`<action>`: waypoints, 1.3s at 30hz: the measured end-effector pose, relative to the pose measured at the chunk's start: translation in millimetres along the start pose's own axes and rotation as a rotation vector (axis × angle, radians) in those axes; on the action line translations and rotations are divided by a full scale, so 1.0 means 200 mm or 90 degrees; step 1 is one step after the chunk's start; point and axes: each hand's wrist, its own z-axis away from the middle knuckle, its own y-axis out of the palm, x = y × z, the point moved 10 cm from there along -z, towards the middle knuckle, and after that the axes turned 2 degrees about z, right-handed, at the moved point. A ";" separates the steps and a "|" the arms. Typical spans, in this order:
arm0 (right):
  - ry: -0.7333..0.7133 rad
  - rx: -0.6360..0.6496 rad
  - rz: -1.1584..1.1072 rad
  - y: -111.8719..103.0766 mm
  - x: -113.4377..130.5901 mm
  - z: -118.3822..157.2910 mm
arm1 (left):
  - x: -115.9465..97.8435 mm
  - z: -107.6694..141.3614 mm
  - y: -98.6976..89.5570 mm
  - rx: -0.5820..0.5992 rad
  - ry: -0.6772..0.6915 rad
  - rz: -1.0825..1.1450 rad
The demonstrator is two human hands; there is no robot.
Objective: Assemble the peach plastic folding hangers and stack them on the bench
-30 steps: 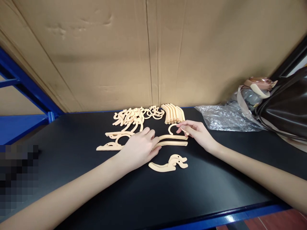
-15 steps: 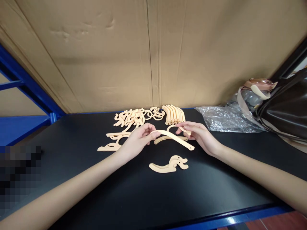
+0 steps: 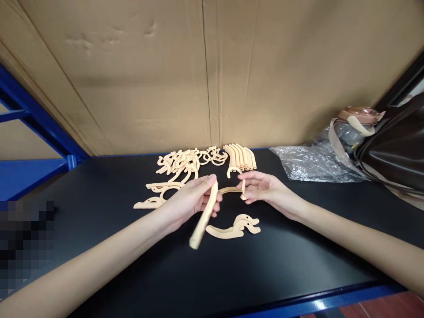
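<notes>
My left hand (image 3: 191, 201) grips a long, slightly curved beige wooden strip (image 3: 203, 218) that points down toward me, lifted off the black table (image 3: 99, 203). My right hand (image 3: 261, 191) pinches a small hook-shaped wooden piece (image 3: 236, 174) upright, just right of the strip. Another curved strip (image 3: 229, 190) lies flat between the hands. A flat duck-like wooden piece (image 3: 236, 228) rests on the table just in front of both hands.
Behind the hands lie a heap of curly wooden cut-outs (image 3: 180, 162), a stack of curved strips (image 3: 241, 157) and flat pieces (image 3: 155, 194) at the left. A clear plastic bag (image 3: 311, 164), a bottle (image 3: 351, 128) and a dark bag (image 3: 394, 150) sit at the right. Cardboard (image 3: 212, 70) backs the table.
My left hand picked one long strip off the table and swung it until it points toward me. My right hand lifted the small hook piece upright.
</notes>
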 end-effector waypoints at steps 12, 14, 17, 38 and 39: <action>-0.022 0.028 0.039 0.04 0.00 0.00 | -0.14 0.12 0.14 -0.103 0.342 -0.864; -0.029 0.029 0.037 0.04 0.01 0.00 | -0.14 0.16 0.18 -0.118 0.463 -0.951; -0.033 0.036 0.034 0.04 0.01 -0.01 | -0.13 0.22 0.24 -0.121 0.608 -0.994; 0.043 0.107 -0.023 0.03 -0.04 -0.02 | -0.09 0.20 0.31 0.058 0.592 -0.954; 0.044 0.107 -0.017 0.03 -0.04 -0.02 | -0.09 0.20 0.31 0.063 0.595 -0.957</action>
